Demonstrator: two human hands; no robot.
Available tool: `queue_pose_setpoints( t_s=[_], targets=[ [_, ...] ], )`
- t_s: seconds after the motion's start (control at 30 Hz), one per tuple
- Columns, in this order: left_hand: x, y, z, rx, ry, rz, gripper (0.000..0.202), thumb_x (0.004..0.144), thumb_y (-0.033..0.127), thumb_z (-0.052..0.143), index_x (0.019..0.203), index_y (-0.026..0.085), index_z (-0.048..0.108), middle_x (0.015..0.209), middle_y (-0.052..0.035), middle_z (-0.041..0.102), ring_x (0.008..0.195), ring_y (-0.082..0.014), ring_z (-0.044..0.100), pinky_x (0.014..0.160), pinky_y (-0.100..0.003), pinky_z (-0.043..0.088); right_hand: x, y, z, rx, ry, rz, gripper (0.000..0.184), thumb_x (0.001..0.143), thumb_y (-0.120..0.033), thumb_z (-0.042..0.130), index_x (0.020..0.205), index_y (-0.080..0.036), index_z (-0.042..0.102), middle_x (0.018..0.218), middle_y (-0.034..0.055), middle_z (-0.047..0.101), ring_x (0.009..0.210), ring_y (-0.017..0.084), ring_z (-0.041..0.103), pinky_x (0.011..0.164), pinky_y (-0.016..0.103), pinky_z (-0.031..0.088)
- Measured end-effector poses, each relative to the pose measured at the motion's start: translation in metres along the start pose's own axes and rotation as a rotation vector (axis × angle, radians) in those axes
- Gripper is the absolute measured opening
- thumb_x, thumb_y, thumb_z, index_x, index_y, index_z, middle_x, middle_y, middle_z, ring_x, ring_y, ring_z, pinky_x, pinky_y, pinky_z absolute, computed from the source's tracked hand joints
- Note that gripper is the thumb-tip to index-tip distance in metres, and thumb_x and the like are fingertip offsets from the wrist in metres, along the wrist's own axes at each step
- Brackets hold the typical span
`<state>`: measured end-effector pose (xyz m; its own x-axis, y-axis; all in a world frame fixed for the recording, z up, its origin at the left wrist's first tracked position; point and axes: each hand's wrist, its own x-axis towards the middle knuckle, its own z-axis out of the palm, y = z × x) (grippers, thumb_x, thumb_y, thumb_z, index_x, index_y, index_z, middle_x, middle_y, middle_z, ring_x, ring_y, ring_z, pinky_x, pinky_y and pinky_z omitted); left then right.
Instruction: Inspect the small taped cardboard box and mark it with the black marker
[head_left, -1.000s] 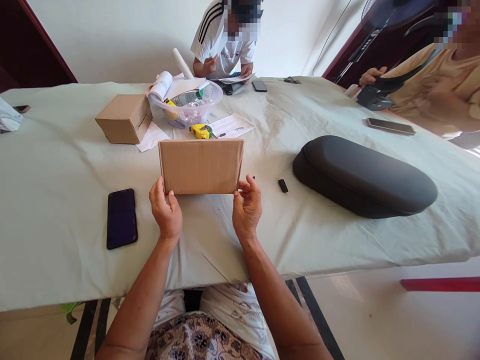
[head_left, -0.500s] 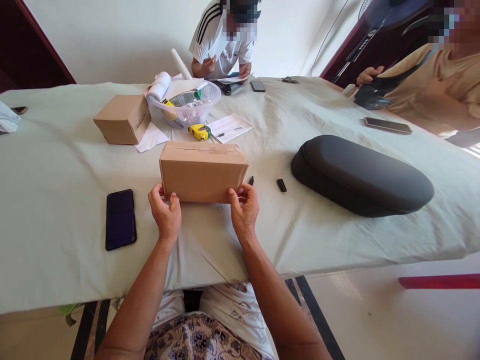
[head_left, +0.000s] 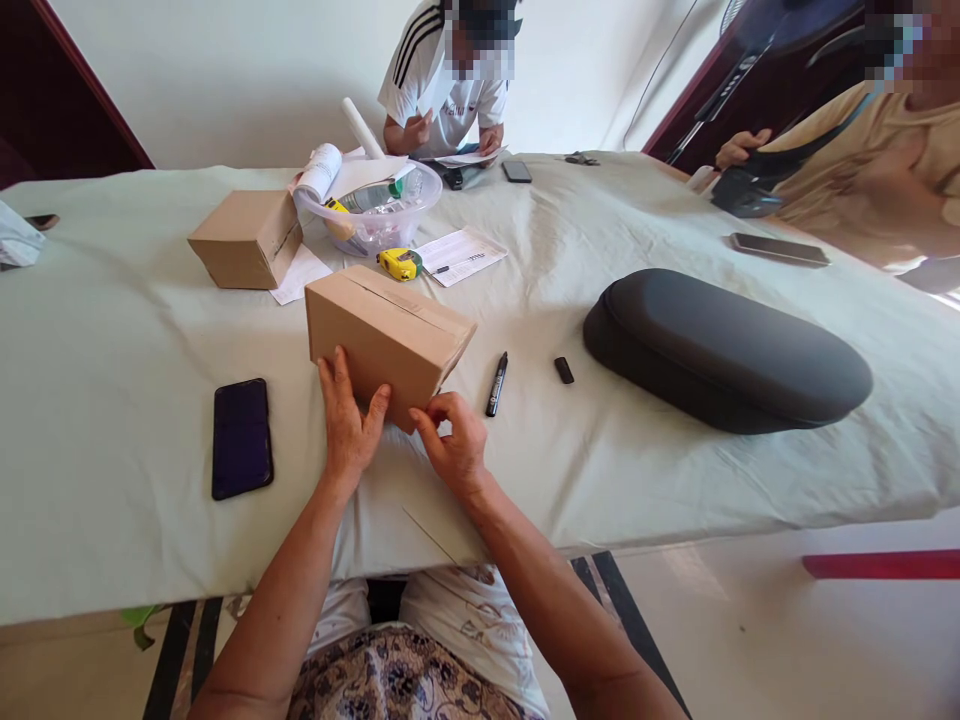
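Note:
A closed brown cardboard box (head_left: 382,340) sits on the cloth in front of me, turned at an angle with its right end nearer me. My left hand (head_left: 351,425) rests against its front face, fingers spread and stretched out. At the near right corner, my right hand (head_left: 454,438) pinches the lower edge between thumb and bent fingers. A black marker (head_left: 496,384) lies just right of the box, and a small black cap-like piece (head_left: 563,370) lies farther right. To the left of my left hand is a dark phone (head_left: 241,438).
A second cardboard box (head_left: 244,240) and a clear plastic basin (head_left: 420,205) stand at the back left, near a yellow tape measure (head_left: 400,263) and papers (head_left: 469,255). A long black case (head_left: 727,350) lies right. Two people sit at the far side and right of the table (head_left: 112,400).
The box has turned clockwise, its right end coming toward me. My left hand has flattened onto the front face; my right hand has moved left and nearer with the corner. The marker is now uncovered.

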<state>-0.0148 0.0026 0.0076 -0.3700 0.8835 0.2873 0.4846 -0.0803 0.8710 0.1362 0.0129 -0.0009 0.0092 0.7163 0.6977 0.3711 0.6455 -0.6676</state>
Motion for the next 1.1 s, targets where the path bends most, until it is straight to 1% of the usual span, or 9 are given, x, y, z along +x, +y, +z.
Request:
queue_pose_setpoints(
  t_s=[0.2, 0.37, 0.47, 0.53, 0.6, 0.7, 0.83, 0.97, 1.1],
  targets=[
    [-0.006, 0.003, 0.007, -0.13, -0.031, 0.037, 0.08, 0.088, 0.065, 0.058, 0.155, 0.026, 0.035, 0.167, -0.0142, 0.024, 0.158, -0.0293, 0.02, 0.126, -0.052, 0.025, -0.006, -0.002, 0.007, -0.045, -0.052, 0.071, 0.02, 0.094, -0.033, 0.06, 0.078, -0.021, 0.057, 0.067, -0.0023, 0.063, 0.056, 0.009, 0.056, 0.056, 0.023, 0.049],
    [-0.004, 0.003, 0.008, -0.375, -0.061, -0.162, 0.093, 0.084, 0.066, 0.064, 0.157, 0.025, 0.025, 0.165, -0.0158, 0.03, 0.151, -0.0271, 0.036, 0.12, -0.04, 0.041, -0.005, -0.004, 0.006, -0.018, -0.025, 0.047, 0.019, 0.093, -0.03, 0.064, 0.078, -0.02, 0.058, 0.067, -0.0033, 0.063, 0.055, 0.008, 0.056, 0.054, 0.021, 0.048],
    [-0.003, 0.004, 0.009, -0.534, -0.127, -0.249, 0.091, 0.083, 0.064, 0.067, 0.156, 0.028, 0.027, 0.162, -0.0152, 0.036, 0.139, -0.0287, 0.052, 0.103, -0.039, 0.056, -0.004, -0.004, 0.007, -0.011, -0.047, -0.023, 0.013, 0.094, -0.026, 0.064, 0.084, -0.021, 0.059, 0.071, -0.0033, 0.065, 0.056, 0.008, 0.056, 0.053, 0.021, 0.047],
    [-0.003, 0.003, 0.01, -0.598, -0.107, -0.297, 0.089, 0.08, 0.062, 0.071, 0.153, 0.028, 0.032, 0.159, -0.0166, 0.039, 0.133, -0.0304, 0.058, 0.095, -0.04, 0.06, -0.002, -0.001, 0.005, -0.057, -0.007, -0.087, 0.011, 0.093, -0.029, 0.067, 0.091, -0.022, 0.058, 0.074, -0.0026, 0.065, 0.059, 0.009, 0.057, 0.054, 0.022, 0.048],
    [-0.002, 0.001, 0.01, -0.622, -0.067, -0.328, 0.088, 0.078, 0.059, 0.075, 0.149, 0.025, 0.037, 0.156, -0.018, 0.044, 0.132, -0.0308, 0.058, 0.096, -0.041, 0.06, 0.001, 0.004, 0.001, -0.143, 0.111, -0.147, 0.024, 0.089, -0.037, 0.072, 0.102, -0.023, 0.057, 0.082, 0.0004, 0.065, 0.071, 0.014, 0.061, 0.06, 0.027, 0.052],
    [-0.001, -0.001, 0.011, -0.619, -0.037, -0.352, 0.084, 0.076, 0.056, 0.078, 0.145, 0.024, 0.041, 0.153, -0.0177, 0.046, 0.134, -0.0304, 0.057, 0.095, -0.038, 0.06, 0.009, 0.012, -0.008, -0.276, 0.255, -0.188, 0.056, 0.082, -0.054, 0.075, 0.124, -0.025, 0.051, 0.109, 0.0101, 0.064, 0.103, 0.025, 0.065, 0.083, 0.043, 0.059],
    [-0.002, 0.001, 0.012, -0.586, -0.06, -0.353, 0.08, 0.077, 0.055, 0.078, 0.142, 0.024, 0.044, 0.155, -0.0173, 0.044, 0.123, -0.0287, 0.064, 0.078, -0.03, 0.063, 0.021, 0.013, -0.012, -0.332, 0.156, -0.243, 0.087, 0.078, -0.071, 0.068, 0.145, -0.025, 0.036, 0.141, 0.0179, 0.051, 0.139, 0.037, 0.046, 0.11, 0.062, 0.044],
    [-0.004, 0.003, 0.014, -0.546, -0.07, -0.309, 0.075, 0.079, 0.055, 0.075, 0.141, 0.025, 0.046, 0.154, -0.0172, 0.046, 0.111, -0.0262, 0.07, 0.074, -0.03, 0.063, 0.025, 0.007, -0.007, -0.357, 0.046, -0.237, 0.071, 0.085, -0.06, 0.067, 0.143, -0.027, 0.042, 0.138, 0.0148, 0.055, 0.14, 0.035, 0.046, 0.115, 0.061, 0.039],
    [-0.008, 0.004, 0.016, -0.484, -0.085, -0.174, 0.077, 0.081, 0.053, 0.075, 0.146, 0.026, 0.043, 0.154, -0.0167, 0.045, 0.117, -0.0266, 0.067, 0.082, -0.033, 0.064, 0.024, 0.006, -0.01, -0.34, 0.151, -0.176, 0.053, 0.084, -0.048, 0.072, 0.129, -0.028, 0.053, 0.125, 0.0109, 0.058, 0.129, 0.032, 0.052, 0.112, 0.058, 0.042]
  ],
)
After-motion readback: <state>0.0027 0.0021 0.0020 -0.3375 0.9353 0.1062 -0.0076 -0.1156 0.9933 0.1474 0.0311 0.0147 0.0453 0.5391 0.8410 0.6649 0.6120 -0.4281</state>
